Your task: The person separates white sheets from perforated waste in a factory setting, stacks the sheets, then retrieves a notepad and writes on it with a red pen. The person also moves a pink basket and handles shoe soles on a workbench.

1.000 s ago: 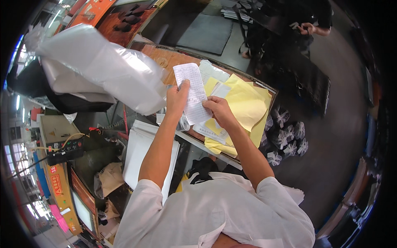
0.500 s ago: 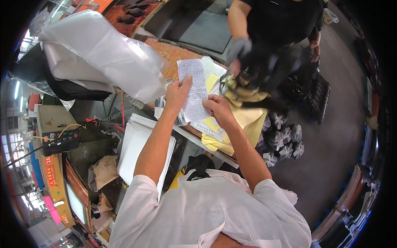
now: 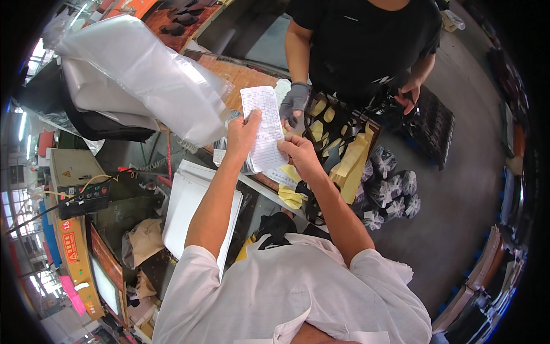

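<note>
A long white printed form (image 3: 266, 127), ruled like a table, is held up between my two hands above the workbench. My left hand (image 3: 242, 136) grips its left edge, thumb lying on top of the sheet. At the lower right edge, my right hand (image 3: 300, 152) pinches the paper between thumb and fingers. Just beyond my right hand, a black sheet with cut-out holes (image 3: 338, 123) lies over yellow paper (image 3: 352, 165). A co-worker's grey-gloved hand (image 3: 295, 101) is close to the form's right side.
The co-worker in a black shirt (image 3: 366, 46) stands across the bench. Clear plastic sheeting (image 3: 137, 69) covers the left back. White boards (image 3: 197, 200) lean beside my left forearm. Several plastic-wrapped black bundles (image 3: 395, 189) sit right of the bench. A control box (image 3: 86, 195) stands far left.
The co-worker has shifted left and laid the black cut-out sheet over the yellow paper; it was blurred in motion before. My hands and the form have moved slightly left.
</note>
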{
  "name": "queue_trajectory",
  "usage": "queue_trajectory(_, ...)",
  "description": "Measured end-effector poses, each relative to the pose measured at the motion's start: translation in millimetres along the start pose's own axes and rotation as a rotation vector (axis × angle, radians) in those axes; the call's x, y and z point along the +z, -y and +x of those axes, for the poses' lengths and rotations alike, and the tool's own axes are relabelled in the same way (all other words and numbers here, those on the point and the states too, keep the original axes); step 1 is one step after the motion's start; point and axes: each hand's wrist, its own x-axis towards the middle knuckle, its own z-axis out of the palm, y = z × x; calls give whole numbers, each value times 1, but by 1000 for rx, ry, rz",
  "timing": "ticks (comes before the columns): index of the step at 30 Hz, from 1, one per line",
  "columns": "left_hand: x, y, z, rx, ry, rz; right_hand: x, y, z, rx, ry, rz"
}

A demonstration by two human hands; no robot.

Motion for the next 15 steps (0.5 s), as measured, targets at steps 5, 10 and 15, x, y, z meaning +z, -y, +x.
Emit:
queue_trajectory(5,-1,1,-4,27,-11,-42,3,4,-7,23,4,10)
queue_trajectory(10,-1,7,-5,76,-68,-95,2,12,-17,48,-17,-62)
queue_trajectory(15,-1,16,3,79,-114,-125,-8,10,-24,55,-10,-96)
